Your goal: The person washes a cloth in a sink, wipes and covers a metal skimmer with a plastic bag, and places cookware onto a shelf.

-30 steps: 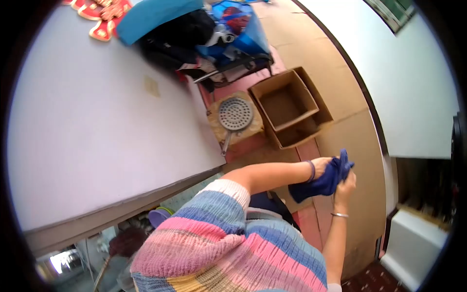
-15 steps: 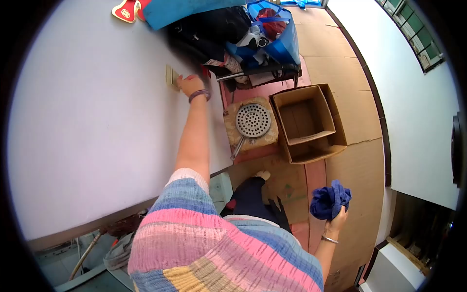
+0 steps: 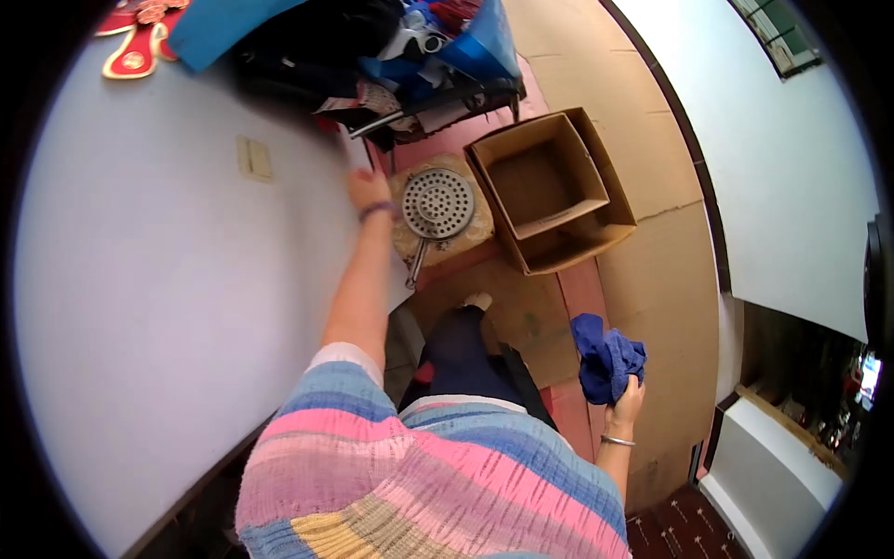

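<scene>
My left hand (image 3: 370,189) is off the wall, smeared by motion, beside a patterned stool (image 3: 475,224); its fingers are unclear. To its left, a cream light switch (image 3: 253,159) sits on the white wall (image 3: 158,307). On the stool lies a round metal piece full of holes (image 3: 438,202), its handle angled toward me. Low on the right, my right hand (image 3: 629,402) is closed around a crumpled dark blue cloth (image 3: 610,359), which bunches up above the fingers.
Nested cardboard boxes (image 3: 545,177) stand open right of the stool. Beyond them is a rack (image 3: 391,121) loaded with dark bags and a blue bag (image 3: 489,47). Flattened cardboard (image 3: 656,307) covers the floor. A red decoration (image 3: 133,61) hangs at upper left.
My left hand has left the light switch and moved away from the wall toward the stool. My right hand still grips the cloth, whose folds have shifted. The view has turned.
</scene>
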The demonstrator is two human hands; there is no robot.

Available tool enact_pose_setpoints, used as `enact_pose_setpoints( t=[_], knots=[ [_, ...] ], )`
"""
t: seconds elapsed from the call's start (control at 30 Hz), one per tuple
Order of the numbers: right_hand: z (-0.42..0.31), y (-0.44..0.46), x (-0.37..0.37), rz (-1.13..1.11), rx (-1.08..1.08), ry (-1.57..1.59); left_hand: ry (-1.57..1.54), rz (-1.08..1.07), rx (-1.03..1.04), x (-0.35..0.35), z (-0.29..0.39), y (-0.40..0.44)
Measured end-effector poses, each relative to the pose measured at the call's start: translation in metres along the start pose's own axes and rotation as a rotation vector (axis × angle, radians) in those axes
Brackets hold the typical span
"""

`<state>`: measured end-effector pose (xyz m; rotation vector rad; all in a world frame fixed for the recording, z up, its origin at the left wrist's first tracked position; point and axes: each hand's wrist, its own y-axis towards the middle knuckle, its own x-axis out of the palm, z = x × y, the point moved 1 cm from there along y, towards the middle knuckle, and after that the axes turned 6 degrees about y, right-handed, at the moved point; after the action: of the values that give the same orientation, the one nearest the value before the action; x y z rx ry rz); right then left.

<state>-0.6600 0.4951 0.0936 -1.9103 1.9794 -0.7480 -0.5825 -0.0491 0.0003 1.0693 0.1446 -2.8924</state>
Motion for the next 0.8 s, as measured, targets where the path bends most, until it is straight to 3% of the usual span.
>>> enact_pose_setpoints(
  t=[0.03,0.07,0.13,0.2,0.27,0.4,0.47,0.53,0.63,0.73,0.8],
  knots=[
    [-0.002,0.001,-0.001,-0.001,0.011,-0.022,0.339,-0.051,0.021,0.023,-0.029,-0.018],
    [-0.002,0.001,-0.002,-0.002,0.021,-0.044,0.328,-0.082,0.008,0.052,-0.076,-0.031],
    [-0.002,-0.001,-0.004,0.097,0.029,-0.082,0.495,-0.271,-0.112,0.047,-0.080,-0.084],
    [0.004,-0.002,-0.018,0.123,0.019,-0.098,0.907,-0.505,-0.309,0.063,-0.125,-0.096],
    [0.008,-0.005,-0.029,0.174,0.038,-0.145,1.065,-0.535,-0.310,0.083,-0.167,-0.097],
    [0.013,-0.009,-0.040,0.195,0.116,-0.177,1.116,-0.592,-0.149,0.108,-0.200,-0.088],
    [0.019,-0.014,-0.051,0.224,0.177,-0.194,1.178,-0.512,-0.110,0.125,-0.228,-0.080],
    [0.026,-0.015,-0.053,0.290,0.220,-0.170,1.208,-0.452,0.039,0.117,-0.202,-0.090],
    [0.033,-0.014,-0.056,0.322,0.248,-0.177,1.110,-0.455,0.129,0.105,-0.190,-0.093],
    [0.060,-0.008,-0.095,0.333,0.202,-0.208,0.713,-0.254,0.132,0.095,-0.194,-0.097],
    [0.050,-0.007,-0.097,0.329,0.162,-0.126,0.642,-0.243,0.154,0.086,-0.189,-0.098]
  ],
)
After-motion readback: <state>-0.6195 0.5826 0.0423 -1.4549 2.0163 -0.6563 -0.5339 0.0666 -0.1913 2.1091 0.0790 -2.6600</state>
